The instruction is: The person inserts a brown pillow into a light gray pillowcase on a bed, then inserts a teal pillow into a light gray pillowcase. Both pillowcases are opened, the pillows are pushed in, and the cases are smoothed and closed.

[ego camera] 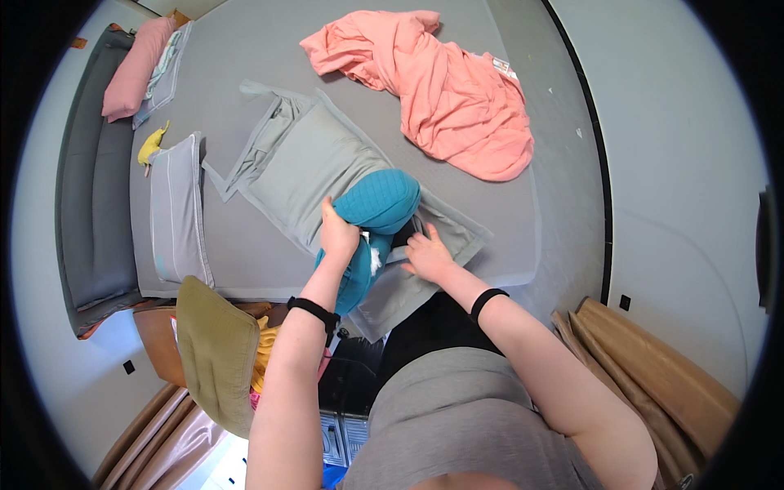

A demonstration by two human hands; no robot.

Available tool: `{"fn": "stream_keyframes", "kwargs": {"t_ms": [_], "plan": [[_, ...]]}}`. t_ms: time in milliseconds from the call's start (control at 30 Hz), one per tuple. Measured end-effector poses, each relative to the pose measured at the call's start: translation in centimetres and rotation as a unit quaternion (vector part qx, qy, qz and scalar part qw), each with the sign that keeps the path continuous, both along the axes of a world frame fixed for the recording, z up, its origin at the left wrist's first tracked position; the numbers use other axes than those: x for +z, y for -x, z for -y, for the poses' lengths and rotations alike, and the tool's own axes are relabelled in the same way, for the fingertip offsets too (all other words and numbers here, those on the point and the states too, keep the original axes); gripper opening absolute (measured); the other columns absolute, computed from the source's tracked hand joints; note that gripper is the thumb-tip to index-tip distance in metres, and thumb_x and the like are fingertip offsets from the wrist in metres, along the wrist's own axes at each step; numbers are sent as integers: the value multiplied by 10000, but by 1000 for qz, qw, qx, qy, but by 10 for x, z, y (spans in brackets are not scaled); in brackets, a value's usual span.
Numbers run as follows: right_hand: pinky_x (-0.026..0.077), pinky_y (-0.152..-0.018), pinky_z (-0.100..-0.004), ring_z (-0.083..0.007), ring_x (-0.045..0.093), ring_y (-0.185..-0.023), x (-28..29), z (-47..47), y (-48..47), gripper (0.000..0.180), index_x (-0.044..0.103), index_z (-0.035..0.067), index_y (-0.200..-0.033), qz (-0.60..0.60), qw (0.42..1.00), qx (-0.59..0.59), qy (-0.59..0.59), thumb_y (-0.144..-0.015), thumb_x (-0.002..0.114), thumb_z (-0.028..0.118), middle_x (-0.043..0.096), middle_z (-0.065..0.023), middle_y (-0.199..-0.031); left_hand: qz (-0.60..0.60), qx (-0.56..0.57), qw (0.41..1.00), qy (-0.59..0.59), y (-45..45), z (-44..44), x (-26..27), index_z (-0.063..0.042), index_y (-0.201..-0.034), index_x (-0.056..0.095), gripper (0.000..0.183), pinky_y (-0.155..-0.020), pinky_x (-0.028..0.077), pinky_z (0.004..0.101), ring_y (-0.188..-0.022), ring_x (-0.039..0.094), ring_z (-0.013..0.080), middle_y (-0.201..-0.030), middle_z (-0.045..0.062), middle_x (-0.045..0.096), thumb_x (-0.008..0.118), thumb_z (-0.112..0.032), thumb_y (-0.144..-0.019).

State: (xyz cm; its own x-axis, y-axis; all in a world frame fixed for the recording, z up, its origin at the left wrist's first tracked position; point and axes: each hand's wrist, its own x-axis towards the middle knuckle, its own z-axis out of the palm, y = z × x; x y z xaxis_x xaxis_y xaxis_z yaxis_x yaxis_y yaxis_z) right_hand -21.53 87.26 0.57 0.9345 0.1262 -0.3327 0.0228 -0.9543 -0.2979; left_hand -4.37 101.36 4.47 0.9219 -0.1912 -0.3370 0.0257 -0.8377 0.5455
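Observation:
A grey-green fabric cover point(318, 165) with ties and wide flaps lies on the bed, bulging with filling. From its near end sticks out a teal quilted cushion point(383, 199), folded or bunched, with a bit of white stuffing or a tag showing. My left hand point(339, 234) grips the teal cushion along its left side. At the right of the cushion, my right hand point(427, 252) lies on the cover's open edge, its thumb and some fingers apart; whether it pinches the fabric is unclear. Black bands circle both forearms.
A crumpled pink blanket point(422, 92) lies at the bed's far side. To the left are a grey pillow point(177, 211), a pink bolster point(139, 67), a yellow toy point(153, 144) and the padded headboard point(98, 171). An olive cushion point(217, 355) stands by the near edge; brown curtains point(655, 361) hang right.

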Motion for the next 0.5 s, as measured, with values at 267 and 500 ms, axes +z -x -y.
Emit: {"fn": "stream_keyframes", "kwargs": {"t_ms": [267, 500], "plan": [[231, -1158, -527, -256, 416, -1378, -37, 22, 10, 482, 624, 128, -1292, 10, 994, -60, 85, -890, 575, 388, 546, -87, -1415, 292, -519, 795, -111, 59, 38, -10, -192, -1484, 378, 757, -1168, 188, 593, -1458, 265, 331, -1560, 103, 322, 667, -123, -788], [379, -947, -393, -204, 572, -1129, -44, 36, 11, 231, 728, 140, -992, -8, 998, -30, 58, -915, 522, 212, 700, -15, -1041, 262, -589, 754, -127, 48, 63, -26, -232, -1396, 490, 683, -972, 409, 413, -1284, 469, 217, -1367, -18, 527, 725, -166, -758]]}}
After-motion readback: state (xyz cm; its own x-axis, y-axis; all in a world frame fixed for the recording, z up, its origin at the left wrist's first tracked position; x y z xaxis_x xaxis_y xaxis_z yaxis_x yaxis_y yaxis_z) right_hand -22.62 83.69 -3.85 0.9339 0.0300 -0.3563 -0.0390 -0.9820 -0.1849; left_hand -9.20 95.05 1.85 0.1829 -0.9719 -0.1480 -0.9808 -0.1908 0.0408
